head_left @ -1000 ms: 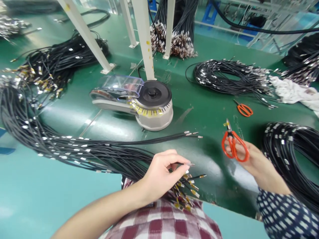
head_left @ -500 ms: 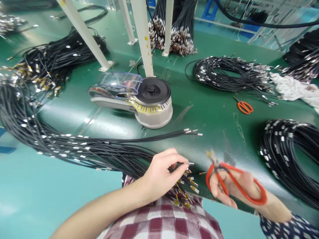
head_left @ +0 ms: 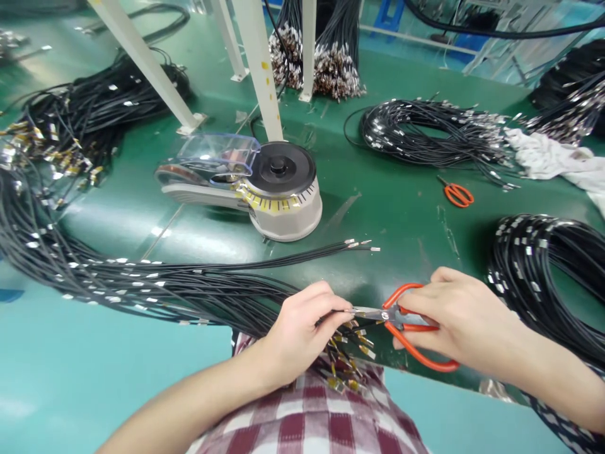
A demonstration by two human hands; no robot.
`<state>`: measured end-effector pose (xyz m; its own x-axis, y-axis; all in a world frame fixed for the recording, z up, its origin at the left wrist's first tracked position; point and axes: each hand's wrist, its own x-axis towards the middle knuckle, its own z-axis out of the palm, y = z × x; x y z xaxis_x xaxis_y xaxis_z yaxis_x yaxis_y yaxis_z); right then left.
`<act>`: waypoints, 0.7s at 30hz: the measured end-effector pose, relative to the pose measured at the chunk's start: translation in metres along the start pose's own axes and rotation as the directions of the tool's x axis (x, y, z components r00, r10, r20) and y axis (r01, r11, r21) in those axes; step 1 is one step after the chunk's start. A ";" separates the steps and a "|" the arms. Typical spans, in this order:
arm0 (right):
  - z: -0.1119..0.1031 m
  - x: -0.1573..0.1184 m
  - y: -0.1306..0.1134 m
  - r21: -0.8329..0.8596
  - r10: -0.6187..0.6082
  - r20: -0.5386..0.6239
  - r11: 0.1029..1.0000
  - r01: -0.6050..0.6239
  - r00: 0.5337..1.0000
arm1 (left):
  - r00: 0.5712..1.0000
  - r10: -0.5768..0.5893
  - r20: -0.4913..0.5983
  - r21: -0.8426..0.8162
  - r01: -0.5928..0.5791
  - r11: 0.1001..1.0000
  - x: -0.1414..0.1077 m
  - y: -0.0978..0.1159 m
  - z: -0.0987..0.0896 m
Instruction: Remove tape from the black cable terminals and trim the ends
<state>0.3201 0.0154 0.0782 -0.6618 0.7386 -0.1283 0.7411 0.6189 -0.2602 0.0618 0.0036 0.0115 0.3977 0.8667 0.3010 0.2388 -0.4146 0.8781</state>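
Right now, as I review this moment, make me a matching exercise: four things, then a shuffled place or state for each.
1. Left hand
2. Right hand
3. Tape dispenser
4. White cloth

A. Topped by a black disc
B. Lying by the picture's right edge
C. Holding orange-handled scissors
D. Pinching a cable

Pairs: 1-D, 2-C, 3-A, 4-B

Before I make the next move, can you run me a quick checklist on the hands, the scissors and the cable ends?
1. Left hand pinching a cable end: ok.
2. Right hand gripping the red-handled scissors: ok.
3. Left fingers clear of the blades: not ok, the tips are right at them.
4. Blades closed on the cable end: cannot tell, too small and partly hidden.
5. Yellow-marked ends well away from the scissors: not ok, they bunch close by.
6. Spare scissors apart from both hands: ok.
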 end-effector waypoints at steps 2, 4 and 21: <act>-0.003 0.003 0.001 -0.007 -0.030 0.006 1.000 0.030 1.000 | 1.000 0.028 -0.014 0.004 -0.028 1.000 -0.001 0.000 0.000; -0.004 0.005 0.001 -0.008 -0.051 0.017 0.999 0.051 0.999 | 0.998 0.059 -0.027 0.008 -0.059 0.998 -0.001 0.000 0.000; -0.001 0.009 0.000 0.122 0.000 0.191 0.992 -0.024 0.982 | 0.986 0.147 -0.083 0.031 -0.145 0.989 -0.008 -0.005 0.003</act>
<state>0.3144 0.0228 0.0777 -0.6710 0.6742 -0.3085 0.7374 0.5637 -0.3722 0.0602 -0.0019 0.0042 0.3533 0.8165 0.4566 0.2056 -0.5439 0.8136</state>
